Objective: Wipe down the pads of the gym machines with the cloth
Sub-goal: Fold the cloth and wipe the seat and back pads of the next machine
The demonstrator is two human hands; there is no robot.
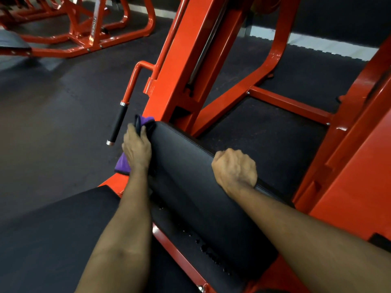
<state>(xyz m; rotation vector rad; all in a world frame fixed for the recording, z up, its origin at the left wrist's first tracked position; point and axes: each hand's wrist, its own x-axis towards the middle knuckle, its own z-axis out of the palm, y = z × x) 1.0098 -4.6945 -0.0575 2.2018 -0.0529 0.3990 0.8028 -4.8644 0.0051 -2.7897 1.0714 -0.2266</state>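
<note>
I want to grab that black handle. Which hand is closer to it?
Left. The left hand, gripping the purple cloth, is just right of the black handle, apart from it. The right hand rests farther right, curled over the far edge of the black pad.

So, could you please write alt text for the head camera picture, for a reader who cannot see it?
A person's left hand holds a purple cloth against the left end of a black pad on a red gym machine, while the right hand grips the pad's far edge. More red frames stand behind.
</note>
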